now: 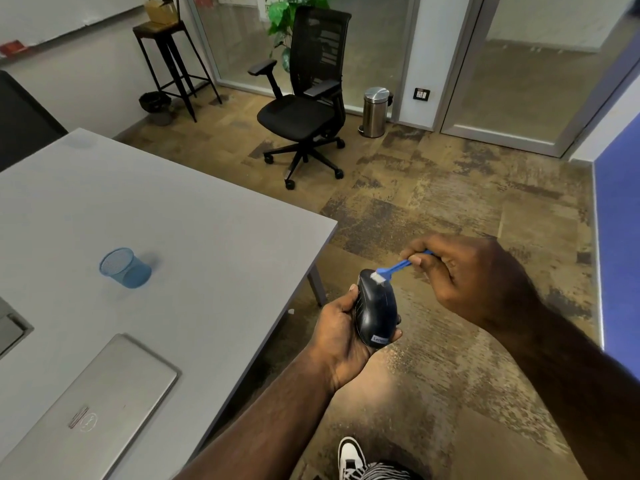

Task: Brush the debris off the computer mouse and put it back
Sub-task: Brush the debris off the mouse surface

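Left hand (341, 336) grips the mouse (375, 311); right hand (460, 271) pinches the brush (391, 270): flick lightly outward, over the floor.

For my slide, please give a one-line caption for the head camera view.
Left hand holds a black mouse while right hand brushes it with a blue brush.

Left hand (341, 329) cupped palm-up, fingers curled — right hand (464, 275) pinching, wrist bent.
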The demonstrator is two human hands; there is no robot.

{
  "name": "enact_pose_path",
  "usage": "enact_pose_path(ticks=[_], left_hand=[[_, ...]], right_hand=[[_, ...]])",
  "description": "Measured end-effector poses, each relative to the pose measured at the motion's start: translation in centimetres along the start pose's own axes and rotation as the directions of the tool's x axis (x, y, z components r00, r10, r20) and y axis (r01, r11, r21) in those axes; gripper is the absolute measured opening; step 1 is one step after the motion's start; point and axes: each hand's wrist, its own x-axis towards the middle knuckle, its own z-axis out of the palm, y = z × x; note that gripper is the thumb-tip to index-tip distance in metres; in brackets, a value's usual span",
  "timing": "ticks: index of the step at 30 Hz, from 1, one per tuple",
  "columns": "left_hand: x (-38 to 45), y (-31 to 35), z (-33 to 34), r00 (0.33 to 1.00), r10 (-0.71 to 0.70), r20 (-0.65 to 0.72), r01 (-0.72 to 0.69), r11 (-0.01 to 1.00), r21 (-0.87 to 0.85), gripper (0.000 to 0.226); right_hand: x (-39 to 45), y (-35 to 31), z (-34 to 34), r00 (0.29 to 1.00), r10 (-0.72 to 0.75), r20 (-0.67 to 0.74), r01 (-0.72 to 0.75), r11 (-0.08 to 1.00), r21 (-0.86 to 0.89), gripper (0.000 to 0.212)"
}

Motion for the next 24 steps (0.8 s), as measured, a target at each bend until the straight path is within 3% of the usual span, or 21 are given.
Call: enact_pose_path(ticks=[5, 10, 15, 20, 24], left_hand=[[-0.1, -0.1, -0.1, 1.0, 0.022, 0.014, -0.022, 1.0, -0.01, 0.054], [-0.2, -0.1, -0.2, 1.0, 0.009, 0.012, -0.009, 0.999, -0.045, 0.053], [-0.1, -0.4, -0.3, 1.0, 0.018, 0.003, -0.018, 0.999, -0.03, 0.055], [-0.1, -0.6, -0.2, 1.0, -0.007, 0.013, 0.008, 0.999, -0.039, 0.056], [0.0, -0.3, -0.3, 1.0, 0.015, 0.011, -0.015, 1.0, -0.018, 0.057]], right_hand=[[-0.4, -0.1, -0.4, 0.993, -0.048, 0.104, 0.034, 0.991, 0.131, 0.014], [-0.4, 0.1, 0.1, 0.999, 0.028, -0.017, -0.027, 0.998, 0.055, 0.014], [-0.9, -0.2, 0.0, 0.996, -0.011, 0.089, -0.003, 0.988, 0.155, 0.014], [-0.9, 0.0, -0.1, 0.998, 0.039, -0.056, -0.04, 0.999, -0.012, 0.014], [-1.4, -0.1, -0.1, 1.0, 0.002, 0.005, -0.002, 0.994, 0.109, 0.014]])
